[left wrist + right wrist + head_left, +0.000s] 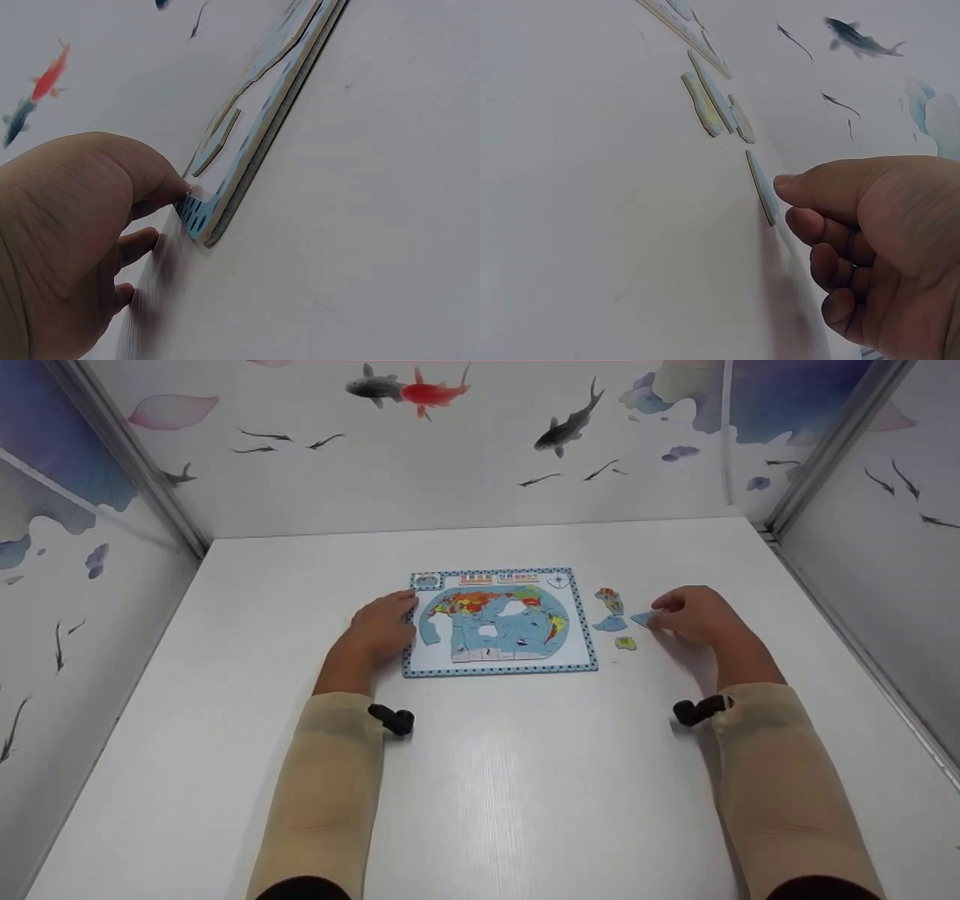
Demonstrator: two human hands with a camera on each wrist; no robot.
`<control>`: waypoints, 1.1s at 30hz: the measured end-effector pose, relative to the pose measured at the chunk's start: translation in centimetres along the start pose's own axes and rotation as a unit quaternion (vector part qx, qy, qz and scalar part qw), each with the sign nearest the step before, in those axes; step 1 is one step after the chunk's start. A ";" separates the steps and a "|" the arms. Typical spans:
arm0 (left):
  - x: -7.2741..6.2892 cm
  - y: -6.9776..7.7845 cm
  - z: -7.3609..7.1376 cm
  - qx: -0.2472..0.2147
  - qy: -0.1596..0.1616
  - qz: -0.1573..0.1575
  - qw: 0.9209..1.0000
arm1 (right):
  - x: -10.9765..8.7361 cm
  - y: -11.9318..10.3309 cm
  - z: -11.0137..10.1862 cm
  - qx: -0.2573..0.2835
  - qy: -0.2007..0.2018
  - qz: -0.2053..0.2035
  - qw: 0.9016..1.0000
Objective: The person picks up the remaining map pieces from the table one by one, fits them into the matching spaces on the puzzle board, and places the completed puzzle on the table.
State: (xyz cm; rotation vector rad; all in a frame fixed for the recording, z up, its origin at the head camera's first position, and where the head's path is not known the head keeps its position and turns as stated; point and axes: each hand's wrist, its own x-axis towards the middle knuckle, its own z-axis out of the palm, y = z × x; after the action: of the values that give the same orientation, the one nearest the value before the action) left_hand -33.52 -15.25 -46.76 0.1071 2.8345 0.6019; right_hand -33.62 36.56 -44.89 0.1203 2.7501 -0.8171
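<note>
Here, nearest blue puzzle piece just left of right hand.

Map board and loose pieces on one surface.
Left grip touching the board's left edge; right of the board, back to front: rear piece, middle piece, front piece; right of the middle piece, outer piece, with right grip at its right end; back wall behind the surface; left wall, right wall at its sides.
</note>
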 end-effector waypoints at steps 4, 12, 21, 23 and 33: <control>0.1 -0.2 0.0 0.003 0.000 0.008 1.000 | -0.2 -0.1 -0.1 0.008 -0.002 -0.012 1.000; 0.2 -0.3 0.0 0.009 0.001 0.014 1.000 | -0.6 -0.3 -0.3 0.029 -0.018 -0.002 0.999; 0.3 -0.2 0.0 0.018 -0.003 0.019 1.000 | -0.5 -0.3 -0.2 0.040 -0.045 0.011 0.998; 0.3 -0.2 0.0 0.019 -0.002 0.019 1.000 | -0.5 -0.3 -0.2 0.042 -0.046 0.008 0.998; 0.2 -0.2 0.0 0.008 -0.003 0.011 1.000 | -0.6 -0.1 -0.2 0.023 -0.045 0.004 0.999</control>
State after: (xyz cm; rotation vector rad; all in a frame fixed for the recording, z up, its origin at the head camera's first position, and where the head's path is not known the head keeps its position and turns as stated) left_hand -33.71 -15.41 -46.86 0.1421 2.8362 0.5810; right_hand -33.12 36.54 -44.49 0.1024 2.6461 -0.8628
